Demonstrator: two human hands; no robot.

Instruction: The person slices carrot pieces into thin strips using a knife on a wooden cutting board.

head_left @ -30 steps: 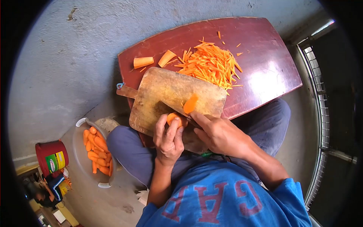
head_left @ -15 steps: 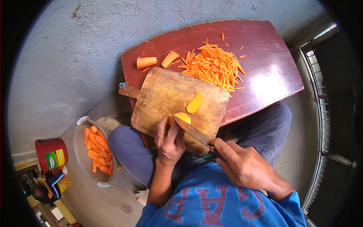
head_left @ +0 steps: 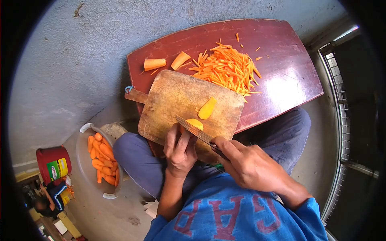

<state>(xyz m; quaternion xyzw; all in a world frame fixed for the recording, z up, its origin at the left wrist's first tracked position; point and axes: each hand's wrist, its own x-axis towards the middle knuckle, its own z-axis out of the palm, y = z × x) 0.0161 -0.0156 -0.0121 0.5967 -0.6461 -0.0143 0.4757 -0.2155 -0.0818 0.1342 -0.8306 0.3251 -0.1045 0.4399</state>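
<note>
Right hand (head_left: 251, 164) and knife (head_left: 199, 132) have shifted away from the body and leftward; its fingers curl closed round the handle, blade slanting far-left across the carrot chunk (head_left: 195, 122); left hand (head_left: 180, 154), nearer, pins that chunk on the cutting board (head_left: 167, 98) with bent fingers; its long axis and pointing are hidden.

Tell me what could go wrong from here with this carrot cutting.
The knife in the right hand lies right beside the left hand holding the carrot piece, so a slip might cause a cut. The cutting board seems to overhang the red table toward the lap, so hard pressure could tip it.
</note>
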